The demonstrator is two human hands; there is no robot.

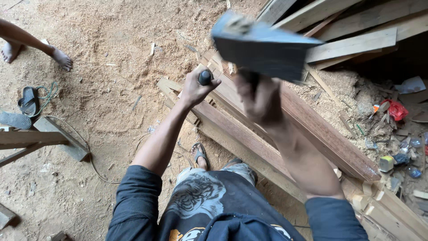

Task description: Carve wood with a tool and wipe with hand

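Two hands at work: my left hand (196, 87) grips one dark-handled chisel (204, 77); my right hand (258, 96) grips one blurred dark mallet (263, 44) above one reddish plank (312, 129).

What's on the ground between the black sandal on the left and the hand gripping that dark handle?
In the head view, only sawdust-strewn ground with a few wood chips lies between the black sandal and the left hand.

Sawdust covered the dirt floor (102, 80); long planks (312, 129), a sandal (29, 100) and wood scraps (392, 178) lay on it.
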